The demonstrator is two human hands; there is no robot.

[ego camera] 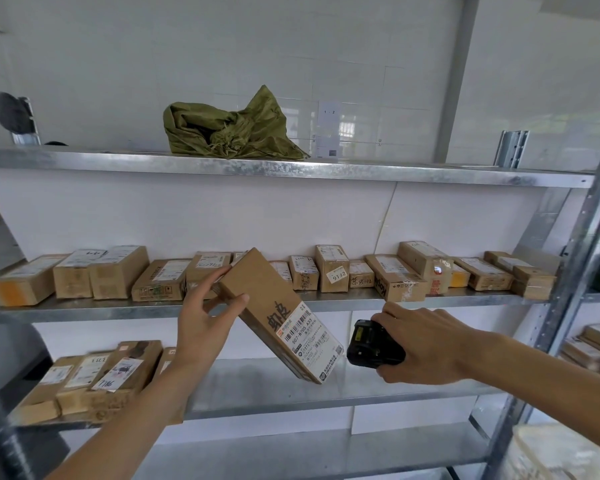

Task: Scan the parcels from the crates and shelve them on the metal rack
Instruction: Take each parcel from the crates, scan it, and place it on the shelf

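Up close, two bare forearms reach toward a metal rack point(291, 168) of dull grey galvanised shelves. Raised from the lower left, the left hand point(205, 317) has its wrist bent back; its thumb curls over one long edge of a cardboard parcel point(274, 306) and its fingers press the far side, pinching the upper end. This parcel is a long, flat, brown box, tilted so its lower end points down to the right, in the air in front of the middle shelf, with a white printed barcode label point(309, 336) and dark handwritten characters on its face. Coming in from the right, the right hand point(420, 344) is palm down with its fingers wrapped over a chunky black handheld scanner point(371, 344), whose front end sits just beside the parcel's label. Behind them, the middle shelf carries a row of small boxes point(333, 268), taped brown cardboard with white labels, packed side by side. More labelled boxes point(94, 379) lie at the left of the shelf below. On the top shelf rests a crumpled olive-green woven sack point(229, 129).
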